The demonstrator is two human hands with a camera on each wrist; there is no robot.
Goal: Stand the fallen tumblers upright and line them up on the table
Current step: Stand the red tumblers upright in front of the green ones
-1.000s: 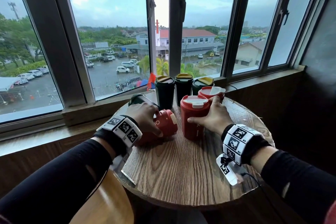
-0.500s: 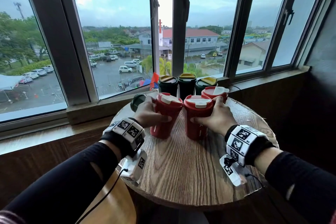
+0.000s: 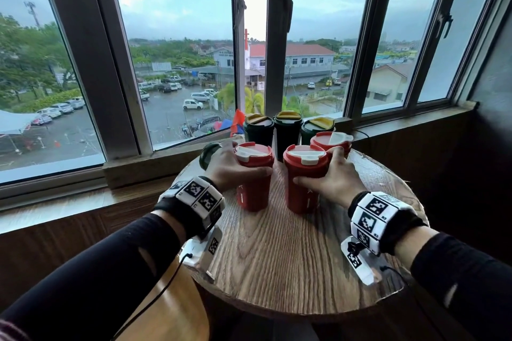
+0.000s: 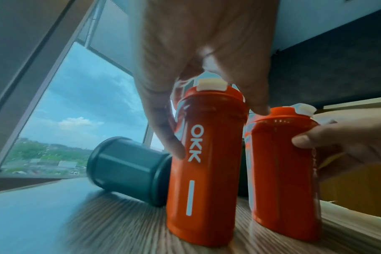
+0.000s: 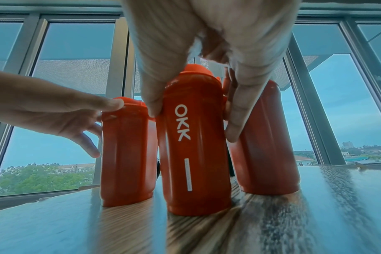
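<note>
The left grip (image 3: 234,171) has stood its red tumbler (image 3: 253,177) upright; the right grip (image 3: 331,178) is clasping another tumbler (image 3: 303,178) mid-frame on the round wooden table (image 3: 291,266) below the windows (image 3: 180,50).

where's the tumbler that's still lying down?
The dark green tumbler lies on its side at the table's far left edge in the head view, just behind the left hand and left of the red tumbler that hand grips.
</note>
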